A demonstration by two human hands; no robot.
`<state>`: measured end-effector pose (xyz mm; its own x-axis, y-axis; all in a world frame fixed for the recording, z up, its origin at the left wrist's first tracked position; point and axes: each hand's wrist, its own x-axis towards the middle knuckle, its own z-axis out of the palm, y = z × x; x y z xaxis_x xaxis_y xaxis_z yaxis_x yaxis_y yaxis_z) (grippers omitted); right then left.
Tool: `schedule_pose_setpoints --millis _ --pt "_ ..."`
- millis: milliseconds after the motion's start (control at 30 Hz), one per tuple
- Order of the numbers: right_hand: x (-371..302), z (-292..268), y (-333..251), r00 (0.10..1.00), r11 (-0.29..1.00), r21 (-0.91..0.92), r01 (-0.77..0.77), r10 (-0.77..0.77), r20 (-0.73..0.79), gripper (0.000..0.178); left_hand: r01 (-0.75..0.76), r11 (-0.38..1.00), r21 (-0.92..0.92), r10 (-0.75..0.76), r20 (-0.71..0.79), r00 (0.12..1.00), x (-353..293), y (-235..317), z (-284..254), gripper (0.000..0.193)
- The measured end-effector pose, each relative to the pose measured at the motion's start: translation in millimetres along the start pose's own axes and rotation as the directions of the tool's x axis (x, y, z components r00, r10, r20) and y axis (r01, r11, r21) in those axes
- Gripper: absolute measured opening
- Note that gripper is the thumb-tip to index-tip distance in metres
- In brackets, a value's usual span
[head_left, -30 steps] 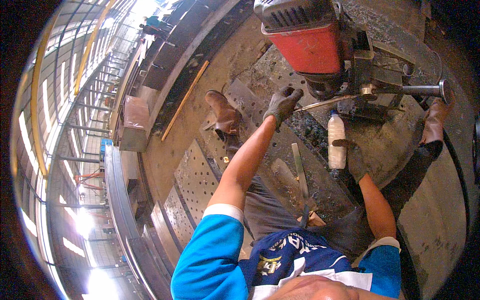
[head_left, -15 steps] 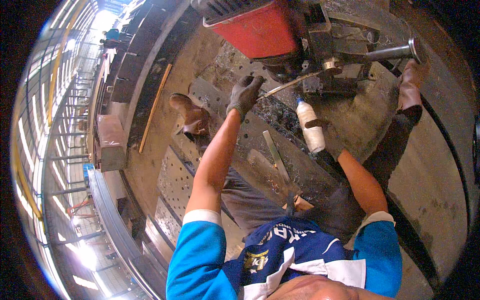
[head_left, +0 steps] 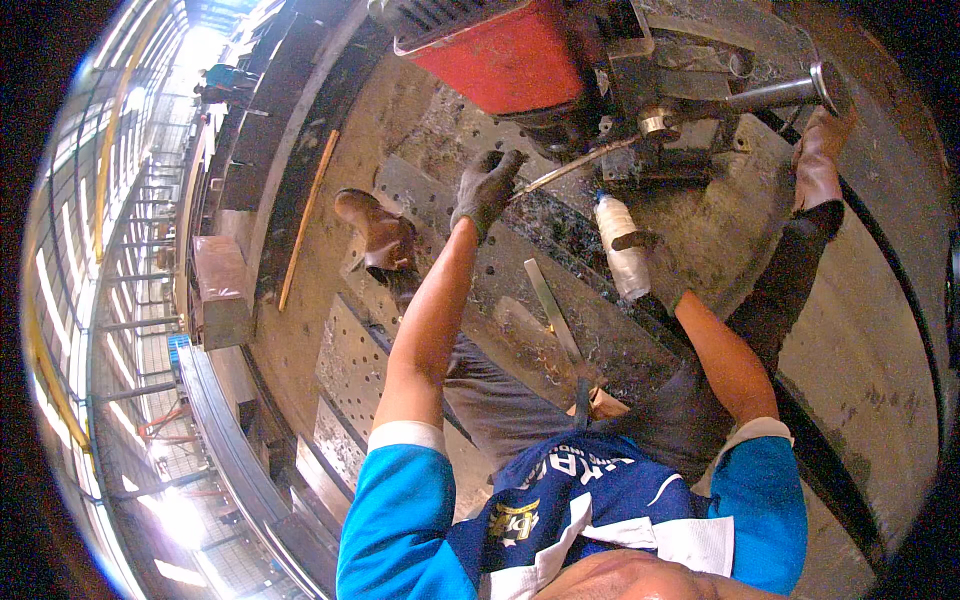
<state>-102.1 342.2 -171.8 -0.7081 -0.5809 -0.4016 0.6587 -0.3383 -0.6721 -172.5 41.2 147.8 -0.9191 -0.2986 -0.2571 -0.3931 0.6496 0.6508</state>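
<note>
The gloved right hand (head_left: 662, 270) has its grip closed around a pale bottle (head_left: 616, 222), blue cap angled toward the machine; the gloved left hand (head_left: 484, 190) is at the end of a metal lever (head_left: 582, 166), though whether its grip is clenched there I cannot tell; beyond stands the red-and-black machine (head_left: 500, 62); farther left, an orange stick (head_left: 308, 220) lies on the floor.

Perforated metal plates (head_left: 347, 350) lie on the floor (head_left: 326, 250).
</note>
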Motion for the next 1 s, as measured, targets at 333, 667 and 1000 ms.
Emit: schedule_pose_setpoints --millis 333,667,1000 --pt "-15.1 18.0 14.7 0.983 0.993 -0.058 -0.103 0.093 -0.157 0.04 0.028 0.991 -0.132 -0.033 -0.034 0.999 -3.5 -39.0 -0.8 0.063" --pt "-43.8 15.7 -43.8 0.95 0.931 -0.261 0.254 -0.291 -0.111 0.034 -0.066 0.987 -0.149 0.067 0.007 0.998 7.0 21.8 16.8 0.057" --pt "-54.5 50.9 -51.4 0.99 0.984 -0.123 0.126 -0.133 -0.049 0.025 -0.02 0.992 -0.127 0.017 -0.025 1.0 11.5 -23.4 16.5 0.062"
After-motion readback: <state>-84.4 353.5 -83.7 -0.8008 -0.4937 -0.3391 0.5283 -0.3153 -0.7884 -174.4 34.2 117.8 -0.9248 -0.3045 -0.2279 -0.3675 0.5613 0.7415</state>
